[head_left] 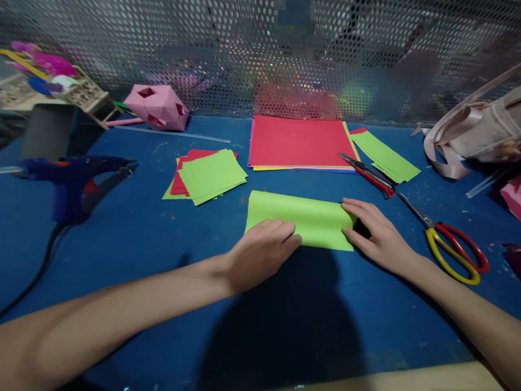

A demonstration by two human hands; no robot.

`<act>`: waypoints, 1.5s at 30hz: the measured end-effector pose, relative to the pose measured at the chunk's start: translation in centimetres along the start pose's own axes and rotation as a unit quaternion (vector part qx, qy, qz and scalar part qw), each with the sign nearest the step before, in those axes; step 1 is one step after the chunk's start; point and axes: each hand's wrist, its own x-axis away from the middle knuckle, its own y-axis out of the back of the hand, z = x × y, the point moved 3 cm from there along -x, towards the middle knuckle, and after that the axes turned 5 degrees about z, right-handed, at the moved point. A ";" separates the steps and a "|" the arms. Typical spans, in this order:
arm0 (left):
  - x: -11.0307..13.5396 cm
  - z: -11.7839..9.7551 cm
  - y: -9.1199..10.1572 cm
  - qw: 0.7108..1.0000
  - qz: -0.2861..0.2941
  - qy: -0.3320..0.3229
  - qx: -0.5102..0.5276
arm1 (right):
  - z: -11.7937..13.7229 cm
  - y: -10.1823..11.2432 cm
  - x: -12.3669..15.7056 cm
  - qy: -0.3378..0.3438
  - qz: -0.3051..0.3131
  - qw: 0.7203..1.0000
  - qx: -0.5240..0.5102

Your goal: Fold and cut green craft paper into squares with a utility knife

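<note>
A lime-green sheet of paper lies on the blue table in front of me, bent over on itself with a rounded upper edge. My left hand is closed, its curled fingers pressing on the sheet's lower left part. With fingers apart, my right hand touches the sheet's right end, thumb at the lower layer and fingertips near the bend. Left of the sheet sits a loose pile of green and red paper squares. Behind it is a stack of coloured sheets with red on top.
To the right lie a utility knife, scissors and green paper strips. A blue glue gun with its cord stands at left. A pink paper polyhedron and a pale bag rest near the perforated metal panel.
</note>
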 end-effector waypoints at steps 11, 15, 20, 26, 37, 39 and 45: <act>-0.1 -0.1 0.0 1.000 -0.015 -0.004 -0.013 | 2.3 1.0 0.4 0.083 0.107 0.991 -0.016; 0.0 -0.1 0.0 1.000 -0.028 -0.006 -0.013 | 2.7 1.4 0.3 0.065 0.142 0.987 -0.031; 0.0 -0.3 -0.2 0.999 -0.016 -0.028 0.013 | 2.9 1.6 0.4 0.055 0.160 0.985 -0.044; 0.1 -1.3 0.3 0.999 -0.019 -0.024 0.018 | 2.9 1.5 0.5 0.065 0.155 0.985 -0.042; -0.4 -3.2 0.9 0.999 0.011 0.025 0.031 | 2.2 1.3 0.6 0.084 0.105 0.991 -0.025; -0.3 -3.3 1.0 0.999 0.009 0.033 0.027 | 2.2 1.3 0.4 0.092 0.102 0.990 -0.014; -0.4 -3.6 0.9 0.998 0.008 0.045 0.044 | 2.6 1.3 0.0 0.111 0.087 0.990 0.022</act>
